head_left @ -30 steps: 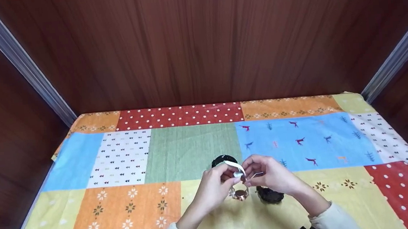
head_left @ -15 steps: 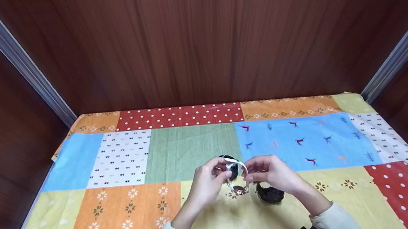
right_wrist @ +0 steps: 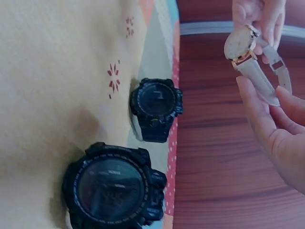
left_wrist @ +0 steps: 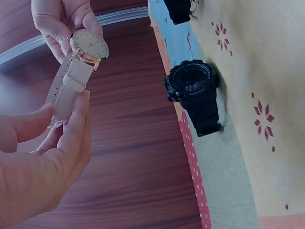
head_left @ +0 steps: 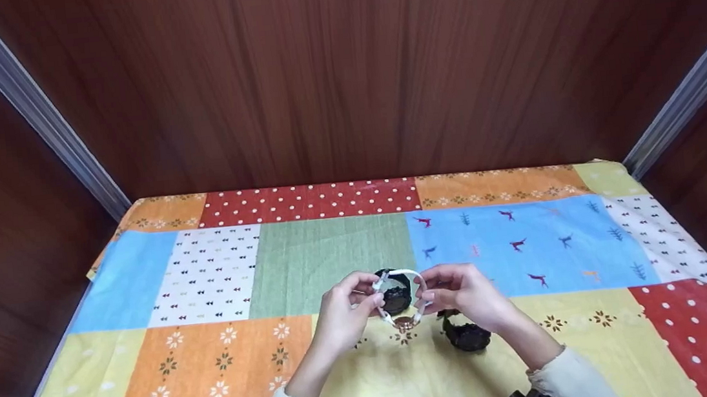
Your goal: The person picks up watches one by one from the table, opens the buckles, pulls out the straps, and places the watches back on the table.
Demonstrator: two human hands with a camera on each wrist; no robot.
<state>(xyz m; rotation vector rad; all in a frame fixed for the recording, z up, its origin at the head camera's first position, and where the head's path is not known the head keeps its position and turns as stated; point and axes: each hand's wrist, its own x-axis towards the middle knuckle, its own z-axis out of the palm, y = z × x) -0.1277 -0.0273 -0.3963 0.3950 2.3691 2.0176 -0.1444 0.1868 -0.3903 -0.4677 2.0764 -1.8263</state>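
My two hands hold a white-strapped watch (head_left: 403, 321) with a rose-gold case just above the patchwork cloth. My left hand (head_left: 370, 294) pinches one strap (left_wrist: 64, 98) between thumb and fingers. My right hand (head_left: 429, 293) pinches the other strap (right_wrist: 259, 81). The round pale dial (left_wrist: 89, 44) hangs between them, also seen as the dial (right_wrist: 238, 44) in the right wrist view. A black digital watch (head_left: 397, 298) lies on the cloth right behind the white one. A second black watch (head_left: 467, 335) lies under my right wrist.
The patchwork tablecloth (head_left: 214, 367) covers the table between dark wooden walls (head_left: 347, 69) at the back and both sides. The two black watches (right_wrist: 155, 109) (right_wrist: 113, 187) lie close together near the front middle.
Both hands have moved slightly left and farther over the table with the white watch. The straps now curve up into a loop, with the case hanging low between my hands.
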